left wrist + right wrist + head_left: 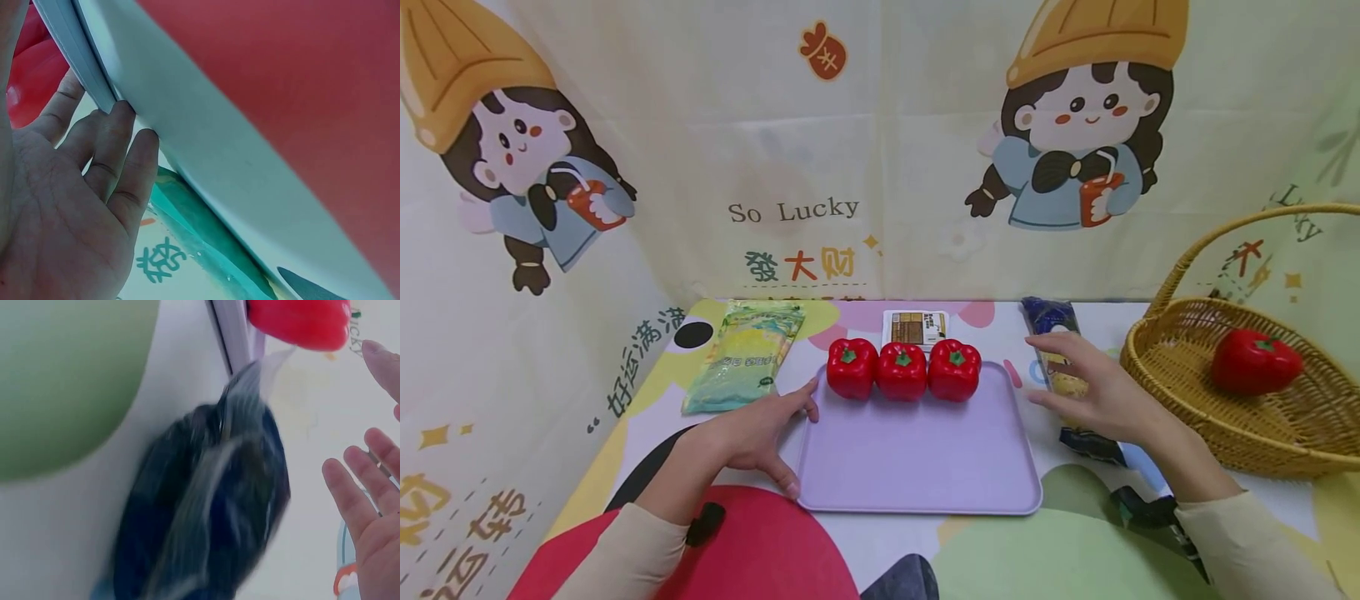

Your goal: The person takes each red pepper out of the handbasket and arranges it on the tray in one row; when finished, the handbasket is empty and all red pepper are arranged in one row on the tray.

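Three red bell peppers (902,372) stand in a row along the back of a lilac tray (917,458). At the tray's left side is my left hand (752,437), thumb near the front corner and fingertips at the rim. The left wrist view has those fingers (112,137) fairly straight against the tray edge (72,53). My right hand (1093,387) hovers right of the tray, its fingers spread and holding nothing. Beneath it lies a dark blue packet (1051,317), partly hidden by the hand; the right wrist view shows the packet (206,494) blurred.
A wicker basket (1157,367) with a tall handle stands at the right, holding another red bell pepper (1255,362). A green-yellow packet (745,358) lies left of the tray. Behind the peppers is a small labelled pack (917,325). A printed curtain (917,183) closes off the back.
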Motion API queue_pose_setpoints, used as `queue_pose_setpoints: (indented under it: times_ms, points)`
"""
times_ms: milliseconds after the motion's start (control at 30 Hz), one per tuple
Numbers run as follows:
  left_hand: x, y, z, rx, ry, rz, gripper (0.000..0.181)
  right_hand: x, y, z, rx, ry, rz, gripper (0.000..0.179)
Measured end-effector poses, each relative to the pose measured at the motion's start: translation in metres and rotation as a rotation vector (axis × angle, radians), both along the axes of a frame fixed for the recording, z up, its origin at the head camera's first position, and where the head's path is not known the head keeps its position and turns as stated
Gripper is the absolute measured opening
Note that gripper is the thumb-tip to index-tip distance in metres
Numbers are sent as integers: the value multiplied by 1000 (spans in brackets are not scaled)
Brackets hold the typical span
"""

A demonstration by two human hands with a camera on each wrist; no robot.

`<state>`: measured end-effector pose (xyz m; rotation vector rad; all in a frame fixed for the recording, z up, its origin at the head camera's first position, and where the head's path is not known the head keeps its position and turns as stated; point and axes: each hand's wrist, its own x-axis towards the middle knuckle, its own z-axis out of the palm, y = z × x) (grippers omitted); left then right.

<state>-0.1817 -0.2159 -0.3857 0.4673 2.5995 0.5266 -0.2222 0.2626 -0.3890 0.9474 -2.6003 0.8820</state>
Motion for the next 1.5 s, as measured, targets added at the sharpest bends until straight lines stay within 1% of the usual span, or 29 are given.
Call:
queue_pose_setpoints:
  times_ms: [133,300,367,433,633,700,800,933,1067,1167,1267,1333,1433,1500]
  points:
    - [1,-1,0,0,7,-6,98,5,9,2,0,34,-9,77]
    - [1,-3,0,4,3,-2,90,8,21,9,-45,71,27,81]
    - [1,-3,-1,7,7,-5,91,10,26,12,-51,83,34,83]
    - [0,-2,-1,12,10,-8,92,12,31,15,-43,91,10,83]
    - [0,-1,-2,17,7,-10,90,19,51,26,28,122,-103,82]
    - [0,0,-2,16,7,-7,90,20,57,28,37,135,-115,82]
    - [0,-1,-2,14,12,-6,98,21,63,30,35,159,-117,82]
    - [0,-2,-1,13,20,-12,110,23,71,31,17,165,-126,85]
    - [-1,-2,-2,19,27,-23,103,24,79,32,12,161,-160,84]
    - [-2,-2,-3,21,28,-28,94,24,85,31,16,172,-174,81]
    - [-3,-2,-5,23,23,-23,99,23,93,30,16,190,-204,80]
    - [-3,-1,-5,22,24,-23,102,23,98,29,15,196,-242,81]
    - [-3,-1,-4,19,20,-19,101,23,104,27,4,189,-280,81]
    - [-2,-2,-4,12,19,-17,94,22,107,26,-1,191,-293,81]
